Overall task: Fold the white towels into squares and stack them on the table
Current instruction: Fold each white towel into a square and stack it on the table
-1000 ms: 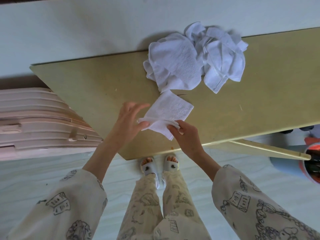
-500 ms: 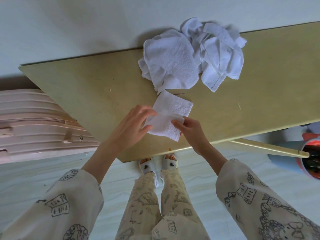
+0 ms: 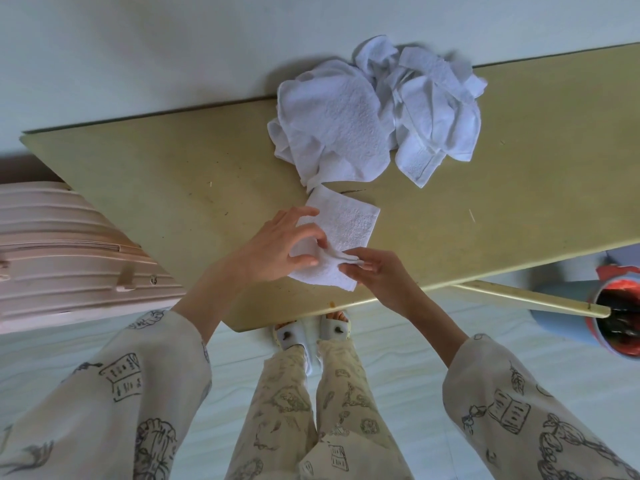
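While the right hand [image 3: 377,275] pinches a raised fold of the small white towel [image 3: 341,233] between thumb and fingertips, the left hand [image 3: 277,247] sits on the towel's left side with fingers curled, and its grip looks like it's nipping the same bunched bit of cloth from the other side, though the exact contact is kinda hard to make out. So both grips are pinching, not spread. The towel itself is already folded down to a rough square and lies flat on the yellowish bench [image 3: 173,174], close to the near edge, right in front of the person. Just beyond it, touching its far corner or near enough, there's a crumpled pile of white towels [image 3: 377,112] heaped against the far edge of the bench by the pale wall. Off to the left of the bench is a pink ribbed suitcase [image 3: 62,251] lying on its side. On the right, lower down, there's a blue bin [image 3: 588,317] with a red liner. Below the bench edge you can see slippers [image 3: 311,332] on a light floor, plus printed pyjama sleeves and trousers.
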